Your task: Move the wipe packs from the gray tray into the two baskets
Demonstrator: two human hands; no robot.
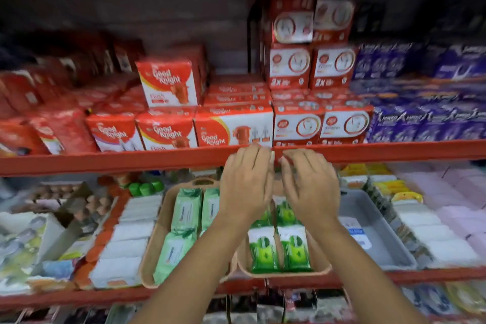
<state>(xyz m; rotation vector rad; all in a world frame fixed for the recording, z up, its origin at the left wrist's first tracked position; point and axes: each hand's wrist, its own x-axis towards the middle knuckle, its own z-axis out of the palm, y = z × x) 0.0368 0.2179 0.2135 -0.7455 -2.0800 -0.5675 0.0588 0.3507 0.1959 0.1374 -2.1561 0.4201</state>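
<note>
Two tan baskets stand side by side on the lower shelf. The left basket (pixel 157 234) holds several pale green wipe packs (pixel 185 209). Bright green and white wipe packs (pixel 264 248) stand upright in the right basket (pixel 319 254). To their right lies the gray tray (pixel 381 231), with a white and blue pack (pixel 356 231) lying flat inside. My left hand (pixel 246 181) and my right hand (pixel 307 183) hover together above the baskets, at the red shelf edge. Fingers on both are spread and hold nothing.
A red shelf edge (pixel 131 160) runs across just behind my hands, with red and white boxes (pixel 168 84) and purple packs (pixel 426 102) stacked above it. White packs (pixel 123 247) lie left of the baskets, white and yellow packs (pixel 420 223) lie right of the tray.
</note>
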